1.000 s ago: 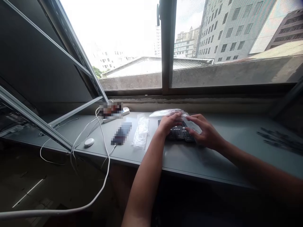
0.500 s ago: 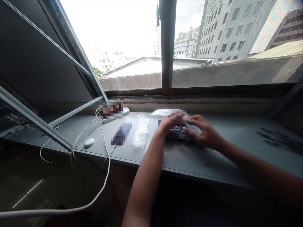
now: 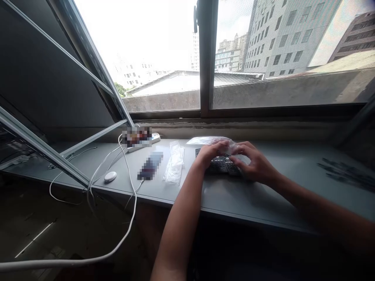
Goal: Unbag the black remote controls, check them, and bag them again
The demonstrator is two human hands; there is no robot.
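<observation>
Where one clear plastic bag [image 3: 205, 139] lies above at least two black remote controls [image 3: 219, 165], the left hand [image 3: 211, 151] and right hand [image 3: 255, 163] touch it, right thumb and forefinger apart; whether either pinches film I cannot tell. Leftward on the desk [image 3: 225, 197]: folded plastic packaging [image 3: 174, 166], count unclear, one blurred slab [image 3: 150, 166], one white disc [image 3: 110, 176].

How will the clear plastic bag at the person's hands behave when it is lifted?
The clear plastic bag is probably floppy, since it crumples beside the fingers. Its film looks thin, so it is likely light if empty. Its sheen suggests it may be slippery.
</observation>
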